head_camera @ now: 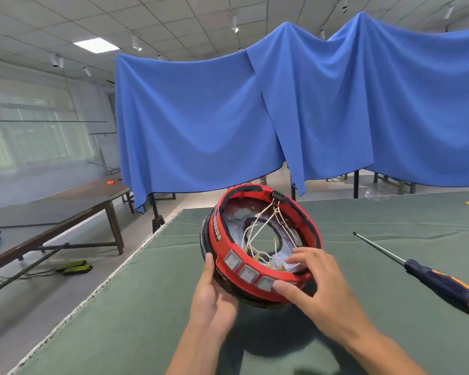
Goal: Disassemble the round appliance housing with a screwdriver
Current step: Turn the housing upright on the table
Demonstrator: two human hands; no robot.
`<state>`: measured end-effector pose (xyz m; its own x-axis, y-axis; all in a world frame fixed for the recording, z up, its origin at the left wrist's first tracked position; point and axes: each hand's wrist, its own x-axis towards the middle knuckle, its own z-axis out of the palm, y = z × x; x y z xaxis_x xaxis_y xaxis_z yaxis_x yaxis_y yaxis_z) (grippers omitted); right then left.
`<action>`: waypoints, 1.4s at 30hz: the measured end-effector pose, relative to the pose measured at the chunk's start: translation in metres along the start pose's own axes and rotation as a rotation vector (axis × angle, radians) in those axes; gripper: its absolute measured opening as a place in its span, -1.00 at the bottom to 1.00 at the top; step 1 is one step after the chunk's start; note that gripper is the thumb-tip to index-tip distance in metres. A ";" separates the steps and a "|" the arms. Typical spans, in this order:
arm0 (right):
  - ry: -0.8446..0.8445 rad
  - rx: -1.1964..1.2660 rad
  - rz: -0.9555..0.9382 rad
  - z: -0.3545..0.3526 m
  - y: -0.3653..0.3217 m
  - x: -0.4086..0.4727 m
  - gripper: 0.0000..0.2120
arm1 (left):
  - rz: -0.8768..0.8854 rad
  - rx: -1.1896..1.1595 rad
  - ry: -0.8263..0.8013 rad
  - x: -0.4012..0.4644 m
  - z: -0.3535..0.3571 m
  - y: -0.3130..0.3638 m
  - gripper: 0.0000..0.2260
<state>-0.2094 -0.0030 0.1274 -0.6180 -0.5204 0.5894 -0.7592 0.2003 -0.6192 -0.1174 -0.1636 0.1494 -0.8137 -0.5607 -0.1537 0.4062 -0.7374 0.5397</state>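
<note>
The person has the round appliance housing (260,247) tipped up off the green-covered table (146,320), its open side turned toward them, so this looks like an inspection step: hunting for the next screw or checking what still joins the red ring to the black part beneath it. White wires (257,234) criss-cross the opening.

The left hand (214,301) cradles the housing from below at its near left edge, palm up, thumb pressed against the red rim, fingers curled under it. The right hand (317,288) lies over the near right rim, thumb on the outer face by the square buttons (248,273), fingers spread and reaching just inside. It seems to steady rather than clamp.

The screwdriver (428,277) lies untouched on the table to the right, well apart from both hands. The next move, I'd judge, calls for the right hand to let go and fetch it while the left keeps the housing tilted.
</note>
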 end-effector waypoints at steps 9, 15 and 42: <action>0.084 -0.306 -0.051 0.010 0.000 0.000 -0.64 | 0.195 0.887 0.309 0.007 -0.027 -0.014 -0.72; 0.102 -0.404 -0.043 0.011 0.000 0.000 -0.64 | 1.005 1.776 0.103 -0.004 -0.027 -0.017 -0.34; 0.038 -0.331 0.435 -0.019 0.040 0.008 -0.56 | 0.391 1.642 -0.090 -0.013 0.068 -0.045 -0.58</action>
<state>-0.2491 0.0169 0.1176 -0.8915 -0.3021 0.3375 -0.4519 0.6441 -0.6171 -0.1531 -0.0974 0.1830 -0.8193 -0.5371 0.2005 -0.2085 0.6049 0.7685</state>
